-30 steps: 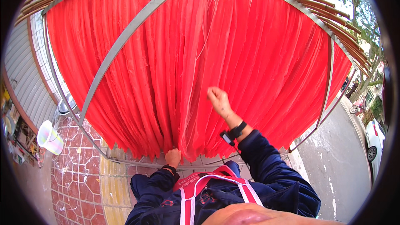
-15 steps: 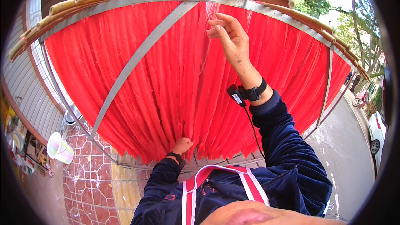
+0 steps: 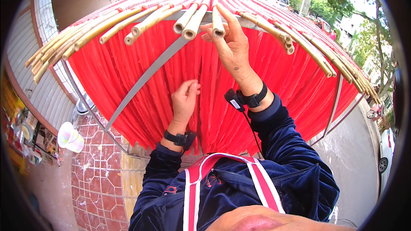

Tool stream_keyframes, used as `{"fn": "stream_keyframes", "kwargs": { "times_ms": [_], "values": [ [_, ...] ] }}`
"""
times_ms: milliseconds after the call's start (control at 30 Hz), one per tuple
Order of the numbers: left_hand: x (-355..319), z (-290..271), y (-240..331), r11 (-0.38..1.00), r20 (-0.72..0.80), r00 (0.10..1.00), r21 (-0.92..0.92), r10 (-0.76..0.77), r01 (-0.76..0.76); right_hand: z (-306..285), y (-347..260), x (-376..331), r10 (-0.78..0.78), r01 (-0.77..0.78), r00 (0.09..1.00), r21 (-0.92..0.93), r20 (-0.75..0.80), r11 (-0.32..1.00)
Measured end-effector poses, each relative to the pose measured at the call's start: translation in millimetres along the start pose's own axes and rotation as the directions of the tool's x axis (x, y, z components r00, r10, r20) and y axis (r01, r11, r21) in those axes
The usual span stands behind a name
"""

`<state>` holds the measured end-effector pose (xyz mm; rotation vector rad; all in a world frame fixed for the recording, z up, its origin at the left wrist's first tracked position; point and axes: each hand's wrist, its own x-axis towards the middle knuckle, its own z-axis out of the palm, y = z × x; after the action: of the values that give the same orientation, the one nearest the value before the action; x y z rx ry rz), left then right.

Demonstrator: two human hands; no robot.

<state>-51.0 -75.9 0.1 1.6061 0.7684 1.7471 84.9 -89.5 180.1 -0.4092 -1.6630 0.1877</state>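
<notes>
Long strips of bright red hanging material [image 3: 171,72], which looks like thin cloth or sheeting, drop from bamboo poles laid across a grey metal frame [image 3: 150,66]. My right hand [image 3: 233,49] is raised at the frame's top, its thumb and fingers round the end of one bamboo pole [image 3: 218,29]. Lower and further left, my left hand [image 3: 184,100] is lifted in front of the red strips with its fingers curled together. Whatever those fingers hold, if anything, is too small to make out.
More bamboo pole ends [image 3: 141,28] jut toward me on both sides. A pale bucket [image 3: 70,137] stands on red paving [image 3: 94,175] at left, near a roller shutter [image 3: 36,75]. A white car [image 3: 386,149] is parked at far right beside the road.
My left hand has risen from the strips' lower ends to mid-height. My right hand, formerly apart from the poles, now grips a pole end. The view has tipped up, showing more poles.
</notes>
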Motion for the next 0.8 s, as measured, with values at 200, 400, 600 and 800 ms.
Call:
{"fn": "stream_keyframes", "kwargs": {
  "times_ms": [200,400,600,800],
  "values": [
    [43.6,8.4,109.3,0.950,-0.035,0.949,0.025,0.312,-0.311,-19.7,0.8,14.9,-0.082,0.078,0.997,-0.253,-0.002,0.964],
    [77.1,20.5,152.5,0.869,-0.100,0.866,-0.024,0.490,-0.495,-44.1,-8.3,12.7,-0.229,0.204,0.973,-0.422,-0.009,0.883],
    [68.3,28.2,157.9,0.896,-0.060,0.894,0.031,0.444,-0.443,-52.3,-21.1,17.0,-0.194,0.200,0.979,-0.529,0.066,0.825],
    [52.2,51.3,155.9,0.879,0.061,0.878,0.014,0.475,-0.476,-62.8,-39.1,-15.5,-0.064,0.082,0.996,-0.386,0.059,0.919]
  ]
}}
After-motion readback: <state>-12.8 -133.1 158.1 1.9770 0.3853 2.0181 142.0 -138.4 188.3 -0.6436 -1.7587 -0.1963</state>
